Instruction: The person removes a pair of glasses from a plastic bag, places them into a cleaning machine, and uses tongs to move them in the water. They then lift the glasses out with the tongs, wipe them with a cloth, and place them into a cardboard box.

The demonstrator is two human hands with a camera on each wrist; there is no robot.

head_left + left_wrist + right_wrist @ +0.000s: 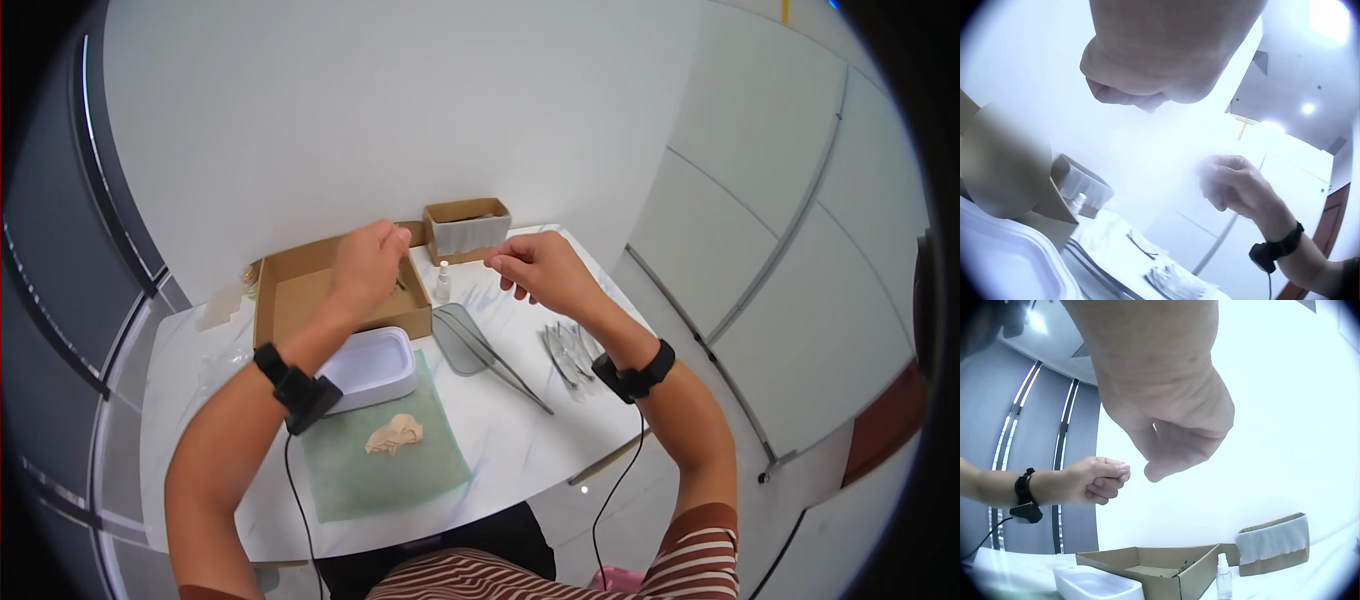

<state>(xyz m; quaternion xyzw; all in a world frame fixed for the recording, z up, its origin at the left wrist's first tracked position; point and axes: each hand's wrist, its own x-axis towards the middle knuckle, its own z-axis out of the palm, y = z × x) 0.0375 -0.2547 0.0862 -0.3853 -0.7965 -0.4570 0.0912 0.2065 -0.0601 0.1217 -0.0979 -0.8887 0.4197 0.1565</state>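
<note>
Both hands are raised above the table, apart from each other. My left hand (368, 265) is curled, its thumb against the bent fingers; in the right wrist view this left hand (1100, 481) looks like a loose fist. Across from it, my right hand (545, 270) has thumb and index fingertip together and the other fingers curled. No object shows between the fingers of either hand. Below the left hand lies an open cardboard box (290, 300), beside a small white-capped bottle (443, 282). A pale lavender plastic basin (370, 365) stands in front of the box.
A crumpled beige cloth (395, 434) lies on a green mat (345, 480). A long slender metal tool (510, 378) crosses a grey tray (462, 350). Clear packets (570, 352) lie to the right; a smaller lined box (467, 228) stands at the back by the wall.
</note>
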